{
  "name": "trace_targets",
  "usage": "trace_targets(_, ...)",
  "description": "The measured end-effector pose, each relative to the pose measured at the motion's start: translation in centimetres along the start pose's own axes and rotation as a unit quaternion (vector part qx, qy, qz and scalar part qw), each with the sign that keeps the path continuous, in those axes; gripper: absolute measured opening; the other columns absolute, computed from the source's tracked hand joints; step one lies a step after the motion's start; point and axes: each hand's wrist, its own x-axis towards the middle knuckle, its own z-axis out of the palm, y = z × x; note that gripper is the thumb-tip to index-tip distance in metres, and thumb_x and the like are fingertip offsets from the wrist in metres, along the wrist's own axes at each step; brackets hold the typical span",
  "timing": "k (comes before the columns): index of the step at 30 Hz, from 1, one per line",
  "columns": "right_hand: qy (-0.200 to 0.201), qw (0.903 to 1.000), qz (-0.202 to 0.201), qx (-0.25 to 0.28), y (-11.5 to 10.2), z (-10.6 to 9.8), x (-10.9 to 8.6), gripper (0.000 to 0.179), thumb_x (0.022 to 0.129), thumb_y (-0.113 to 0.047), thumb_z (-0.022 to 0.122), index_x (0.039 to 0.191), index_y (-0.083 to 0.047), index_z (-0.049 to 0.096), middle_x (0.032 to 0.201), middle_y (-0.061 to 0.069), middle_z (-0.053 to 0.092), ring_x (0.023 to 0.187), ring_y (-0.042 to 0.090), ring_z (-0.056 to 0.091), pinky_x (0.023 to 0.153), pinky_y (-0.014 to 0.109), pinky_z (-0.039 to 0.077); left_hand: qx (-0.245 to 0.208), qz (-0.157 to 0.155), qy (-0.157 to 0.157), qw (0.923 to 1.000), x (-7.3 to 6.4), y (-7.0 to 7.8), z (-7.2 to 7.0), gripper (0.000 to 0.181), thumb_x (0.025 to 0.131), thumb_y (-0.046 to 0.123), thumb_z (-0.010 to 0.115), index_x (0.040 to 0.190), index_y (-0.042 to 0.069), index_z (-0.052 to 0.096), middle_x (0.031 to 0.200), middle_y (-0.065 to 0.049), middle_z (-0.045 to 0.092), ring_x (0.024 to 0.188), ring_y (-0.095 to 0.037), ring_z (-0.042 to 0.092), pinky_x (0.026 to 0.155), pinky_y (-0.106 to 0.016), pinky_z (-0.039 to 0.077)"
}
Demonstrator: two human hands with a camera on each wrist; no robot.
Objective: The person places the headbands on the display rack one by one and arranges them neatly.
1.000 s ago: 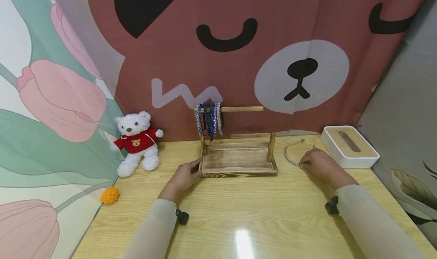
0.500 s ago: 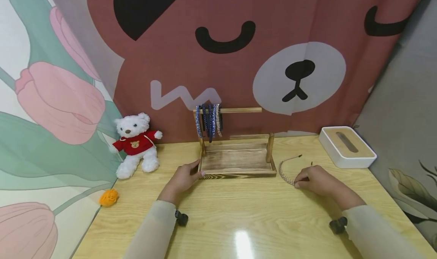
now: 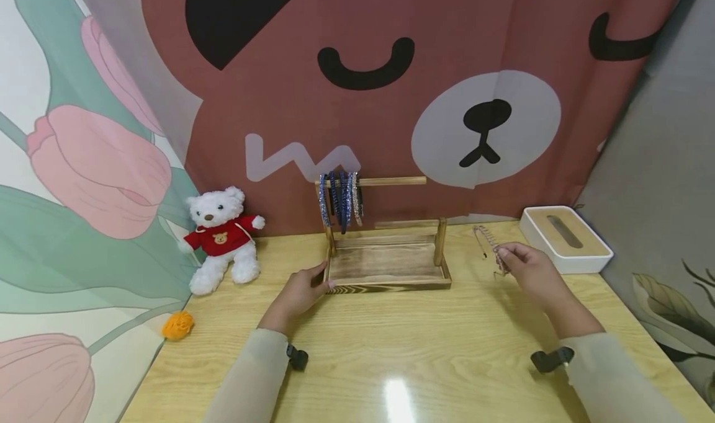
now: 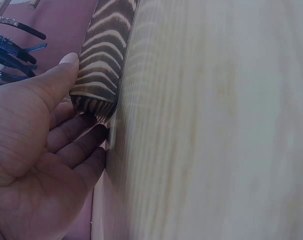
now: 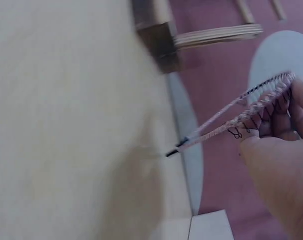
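My right hand pinches a thin pinkish headband with wire-like teeth. It is lifted off the table beside the stand; in the right wrist view its dark-tipped ends point away from the fingers. My left hand holds the front left corner of a wooden display stand. In the left wrist view the thumb lies along the striped tray wall, while the other fingers curl at its end. Several blue, dark and silvery glittery headbands hang at the left end of the stand's upper rail.
A white box with a wood-look slotted lid stands right of my right hand. At the left sit a white teddy bear in a red top and an orange yarn-like ball. A bear-print backdrop closes off the table's back.
My right hand first drew the headband toward me along the table, then raised and turned it; it now stands more upright in the fingers. My left hand has stayed at the stand's corner.
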Motion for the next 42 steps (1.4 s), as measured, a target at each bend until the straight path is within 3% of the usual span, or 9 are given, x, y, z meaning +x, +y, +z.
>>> trace_targets(2, -0.004, 0.99, -0.02, 0.14, -0.6, -0.2, 0.4, 0.024, 0.119, -0.02, 0.048, 0.114, -0.004, 0.065, 0.103, -0.001, 0.064, 0.096, 0.01, 0.061, 0.081, 0.02, 0.055, -0.002, -0.001, 0.0, 1.0, 0.0, 0.0, 0.1, 0.07, 0.109, 0.04, 0.07, 0.169, 0.017, 0.044, 0.166, -0.019, 0.051, 0.156, -0.04, 0.047, 0.127, -0.059, 0.041)
trace_targets(4, -0.02, 0.9621, -0.041, 0.269, -1.4, -0.4, 0.7, 0.019, 0.118, -0.013, 0.047, 0.113, -0.004, 0.063, 0.105, -0.001, 0.063, 0.095, 0.012, 0.061, 0.081, 0.021, 0.056, -0.001, -0.002, 0.0, 1.0, 0.0, 0.0, 0.2, 0.069, 0.109, 0.04, 0.07, 0.169, 0.017, 0.044, 0.166, -0.019, 0.051, 0.155, -0.04, 0.047, 0.127, -0.059, 0.041)
trace_targets(6, -0.036, 0.9327, -0.063, 0.353, -2.4, -0.6, 1.0, 0.019, 0.117, -0.008, 0.047, 0.114, -0.003, 0.064, 0.105, 0.002, 0.064, 0.094, 0.014, 0.061, 0.081, 0.024, 0.056, -0.001, -0.002, 0.0, 1.0, 0.0, 0.0, 0.2, 0.069, 0.109, 0.04, 0.07, 0.169, 0.017, 0.044, 0.166, -0.019, 0.051, 0.155, -0.04, 0.047, 0.127, -0.058, 0.041)
trace_targets(8, -0.039, 0.9192, -0.078, 0.384, -3.7, -0.7, 1.4, 0.02, 0.116, -0.007, 0.046, 0.114, -0.002, 0.066, 0.104, 0.004, 0.064, 0.092, 0.014, 0.061, 0.08, 0.026, 0.057, -0.003, -0.003, 0.001, 1.0, 0.0, 0.0, 0.2, 0.069, 0.109, 0.04, 0.07, 0.169, 0.018, 0.044, 0.166, -0.019, 0.051, 0.155, -0.039, 0.047, 0.127, -0.058, 0.041)
trace_targets(14, -0.003, 0.8957, -0.083, 0.437, -7.4, -1.0, 2.7, 0.017, 0.113, -0.006, 0.054, 0.115, -0.001, 0.07, 0.1, 0.007, 0.066, 0.09, 0.016, 0.061, 0.078, 0.027, 0.057, 0.0, 0.002, 0.004, 1.0, 0.0, -0.1, 0.2, 0.069, 0.108, 0.039, 0.071, 0.168, 0.017, 0.045, 0.165, -0.019, 0.052, 0.155, -0.039, 0.048, 0.126, -0.058, 0.042)
trace_targets(20, 0.036, 0.8931, -0.102, 0.437, -9.6, -0.4, 3.9, 0.014, 0.11, -0.006, 0.06, 0.116, 0.0, 0.072, 0.103, 0.007, 0.064, 0.091, 0.017, 0.058, 0.077, 0.026, 0.054, -0.002, 0.003, 0.001, 1.0, 0.1, -0.3, 0.3, 0.069, 0.109, 0.038, 0.071, 0.169, 0.016, 0.045, 0.165, -0.019, 0.052, 0.155, -0.039, 0.048, 0.127, -0.058, 0.041)
trace_targets(26, 0.03, 0.8817, -0.117, 0.456, -10.6, 0.4, 5.0, 0.016, 0.111, -0.003, 0.057, 0.113, 0.001, 0.072, 0.099, 0.007, 0.064, 0.088, 0.017, 0.058, 0.076, 0.026, 0.054, -0.006, -0.003, 0.006, 1.0, 0.1, -0.3, 0.2, 0.069, 0.108, 0.039, 0.071, 0.168, 0.017, 0.045, 0.166, -0.019, 0.052, 0.155, -0.039, 0.047, 0.127, -0.058, 0.041)
trace_targets(35, 0.043, 0.8877, -0.096, 0.448, -10.5, 1.2, 5.7, 0.014, 0.11, -0.007, 0.062, 0.109, -0.001, 0.075, 0.097, 0.005, 0.065, 0.088, 0.016, 0.058, 0.076, 0.025, 0.054, -0.005, -0.001, 0.006, 1.0, 0.3, -0.2, 0.3, 0.069, 0.108, 0.041, 0.07, 0.168, 0.016, 0.046, 0.165, -0.019, 0.052, 0.155, -0.04, 0.047, 0.128, -0.058, 0.041)
trace_targets(42, 0.04, 0.8963, -0.118, 0.426, -11.0, 2.9, 6.5, 0.015, 0.111, -0.008, 0.06, 0.11, -0.003, 0.074, 0.095, 0.005, 0.066, 0.085, 0.015, 0.059, 0.074, 0.025, 0.053, 0.001, -0.004, -0.001, 1.0, 0.2, -0.2, 0.2, 0.071, 0.108, 0.043, 0.07, 0.169, 0.018, 0.044, 0.164, -0.02, 0.053, 0.154, -0.039, 0.049, 0.125, -0.058, 0.044)
